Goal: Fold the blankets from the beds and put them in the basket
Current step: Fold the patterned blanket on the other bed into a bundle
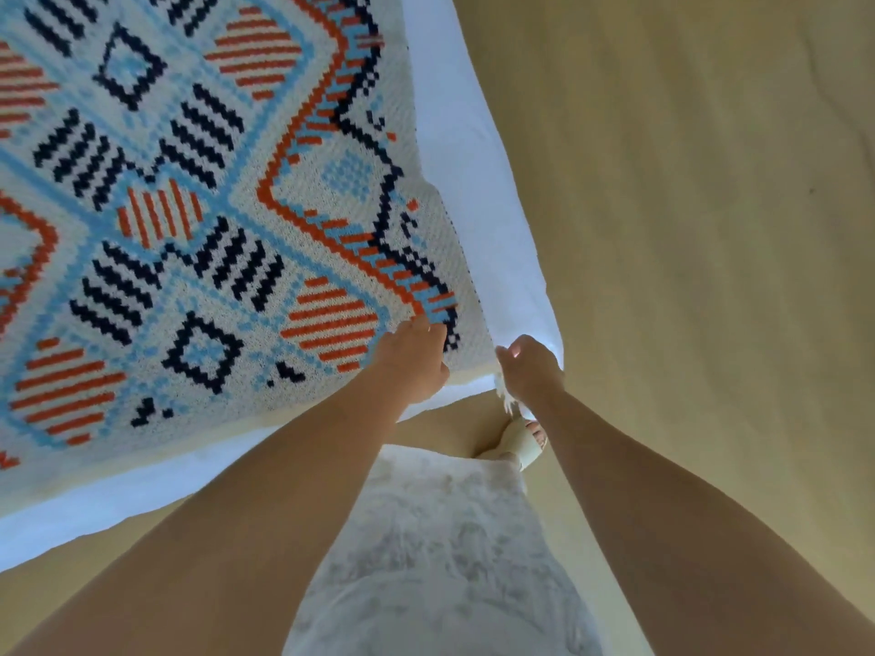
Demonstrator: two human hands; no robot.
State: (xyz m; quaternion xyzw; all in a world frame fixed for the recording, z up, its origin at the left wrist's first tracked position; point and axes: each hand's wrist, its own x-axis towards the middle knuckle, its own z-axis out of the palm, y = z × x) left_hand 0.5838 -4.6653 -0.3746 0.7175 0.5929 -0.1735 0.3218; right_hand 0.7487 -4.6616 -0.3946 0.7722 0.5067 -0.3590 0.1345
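Hands at corner of patterned blanket [189, 205], left hand [412, 359] gripping its edge, right hand [528, 366] closed round fringed corner.

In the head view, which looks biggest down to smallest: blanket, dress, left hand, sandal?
1. blanket
2. dress, near the camera, so it looks big
3. left hand
4. sandal, partly hidden and farther off

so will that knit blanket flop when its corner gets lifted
Probably floppy: the knit blanket lies limp on the white sheet. Its chunky weave suggests some weight, so it would likely sag below the right hand at its fringed corner.
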